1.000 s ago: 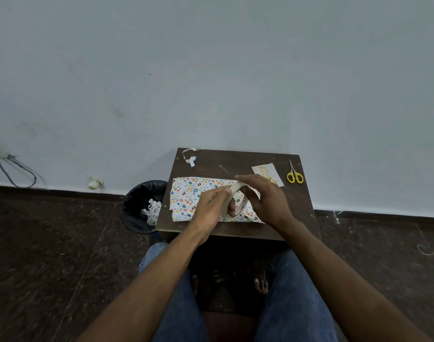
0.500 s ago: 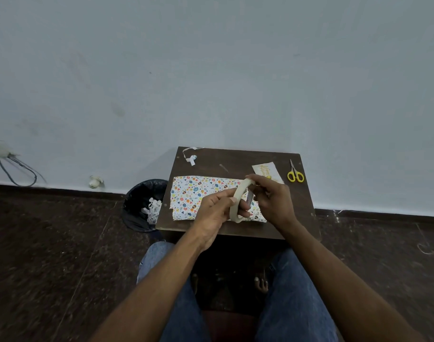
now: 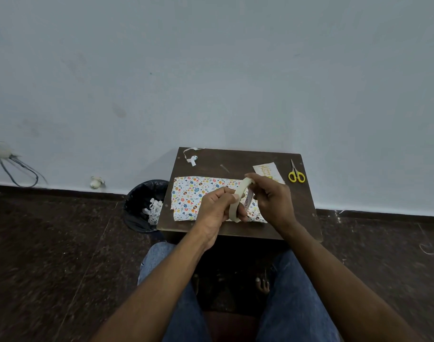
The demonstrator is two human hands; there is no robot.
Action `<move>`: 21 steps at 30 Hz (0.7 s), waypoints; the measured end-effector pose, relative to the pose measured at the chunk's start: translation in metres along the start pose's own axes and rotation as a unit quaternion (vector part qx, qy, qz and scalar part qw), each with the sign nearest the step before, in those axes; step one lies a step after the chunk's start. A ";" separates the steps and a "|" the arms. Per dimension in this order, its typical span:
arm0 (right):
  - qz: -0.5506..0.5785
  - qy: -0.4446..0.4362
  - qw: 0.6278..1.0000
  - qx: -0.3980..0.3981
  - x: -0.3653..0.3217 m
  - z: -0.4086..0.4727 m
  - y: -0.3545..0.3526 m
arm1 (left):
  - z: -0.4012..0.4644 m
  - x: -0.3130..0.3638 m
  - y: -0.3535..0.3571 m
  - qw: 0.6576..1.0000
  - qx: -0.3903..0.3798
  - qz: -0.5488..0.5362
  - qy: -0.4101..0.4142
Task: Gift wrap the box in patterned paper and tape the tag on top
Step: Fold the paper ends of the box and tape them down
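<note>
The box wrapped in white paper with coloured egg patterns (image 3: 193,196) lies flat on the small dark wooden table (image 3: 235,159). A cream tape roll (image 3: 238,198) is held on edge above the box's right half. My left hand (image 3: 216,208) grips the roll's lower part, fingers curled through it. My right hand (image 3: 272,196) pinches the roll's top rim. A white tag with yellow lettering (image 3: 266,171) lies behind my right hand, partly hidden by it.
Yellow-handled scissors (image 3: 296,174) lie at the table's back right corner. A scrap of white strip (image 3: 192,157) sits at the back left. A black bin (image 3: 144,206) with paper scraps stands left of the table. My knees are under the front edge.
The tape roll has turned from nearly face-on to edge-on between my hands. My right hand has shifted to the roll's upper rim. The box stays put.
</note>
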State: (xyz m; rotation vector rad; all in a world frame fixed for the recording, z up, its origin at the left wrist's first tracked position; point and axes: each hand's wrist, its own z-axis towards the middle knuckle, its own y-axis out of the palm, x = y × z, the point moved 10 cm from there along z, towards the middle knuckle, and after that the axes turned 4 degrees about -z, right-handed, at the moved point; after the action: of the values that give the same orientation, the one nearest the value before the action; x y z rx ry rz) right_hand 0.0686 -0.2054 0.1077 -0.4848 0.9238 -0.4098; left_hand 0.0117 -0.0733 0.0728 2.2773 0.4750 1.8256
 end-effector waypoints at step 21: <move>-0.023 -0.010 0.999 0.044 -0.003 0.002 -0.008 | -0.003 0.007 0.007 0.999 -0.011 0.021 0.036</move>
State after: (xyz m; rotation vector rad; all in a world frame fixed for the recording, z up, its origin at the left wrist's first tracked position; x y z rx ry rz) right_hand 0.0680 -0.2097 0.1154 -0.4301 0.8717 -0.4852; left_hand 0.0107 -0.0772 0.0825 2.2289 0.4189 1.9276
